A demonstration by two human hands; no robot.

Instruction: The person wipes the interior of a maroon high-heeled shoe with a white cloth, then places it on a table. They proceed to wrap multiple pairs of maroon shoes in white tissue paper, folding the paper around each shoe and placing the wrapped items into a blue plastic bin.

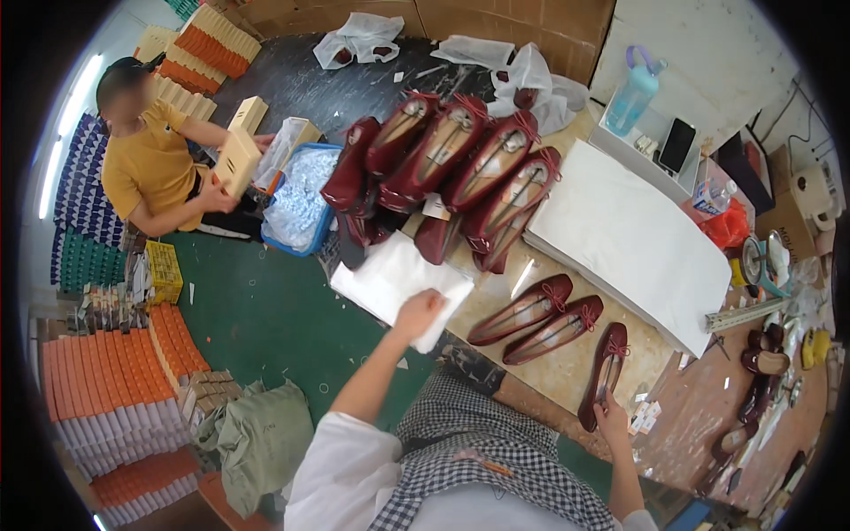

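In my right hand (611,418) is a burgundy ballet flat (607,372) with a small bow, pinched by its heel end at the table's near edge. My left hand (421,311) is closed over a stack of white paper (390,276); whatever its curled fingers hold is hidden. Between the hands, a pair of matching flats (522,309) lies side by side on the tabletop. Farther off, several more burgundy flats (452,155) are piled in rows, their toes and bows partly overlapping.
A large white paper stack (629,239) covers the table's right part. Behind it, a shelf carries a blue bottle (634,97) and a phone (677,144). At left, a co-worker (150,168) handles a cream box (237,163) beside a blue basket (304,195). Orange-and-white boxes (106,372) are stacked lower left.
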